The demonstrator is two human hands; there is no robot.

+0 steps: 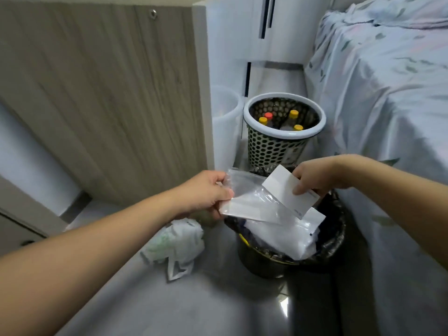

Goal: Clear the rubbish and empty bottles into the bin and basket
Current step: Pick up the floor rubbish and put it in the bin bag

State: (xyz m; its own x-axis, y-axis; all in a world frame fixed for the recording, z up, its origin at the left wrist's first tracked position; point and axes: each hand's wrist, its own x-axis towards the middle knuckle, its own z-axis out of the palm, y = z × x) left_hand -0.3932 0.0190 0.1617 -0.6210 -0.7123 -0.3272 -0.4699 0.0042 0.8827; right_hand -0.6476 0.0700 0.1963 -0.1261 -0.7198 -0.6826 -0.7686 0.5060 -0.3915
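Nearest the camera, at about seven o'clock, a crumpled white bag [175, 246] lay on the floor [194, 306], untouched and just beside the bin [334, 241] on its nine o'clock side. It looked like the next piece of rubbish to go, and the left hand was the nearer one to it.

Above the bin, both hands were busy. The left hand [206, 192] pinched the near-left edge of a clear pouch [249, 202] between thumb and curled fingers. The right hand [312, 177] pinched a white card [286, 192] from its two o'clock side. The pouch's long axis ran from ten o'clock down toward four, and its free end pointed over the bin's mouth. The card was tilted, with its lower corner pointing toward five o'clock; it overlapped the pouch, though whether it was partly inside was unclear. Both pieces hung directly over the black-lined bin, which already held white wrappers [278, 238], so I judged that letting go was all the drop needed.

Farther off, at twelve o'clock, stood the perforated basket [271, 149] with four capped bottles [289, 122] upright inside. A white tub [225, 124] sat just beside it at its nine o'clock. A wooden panel [101, 93] rose on the left, and the bed [388, 93] ran along the right.
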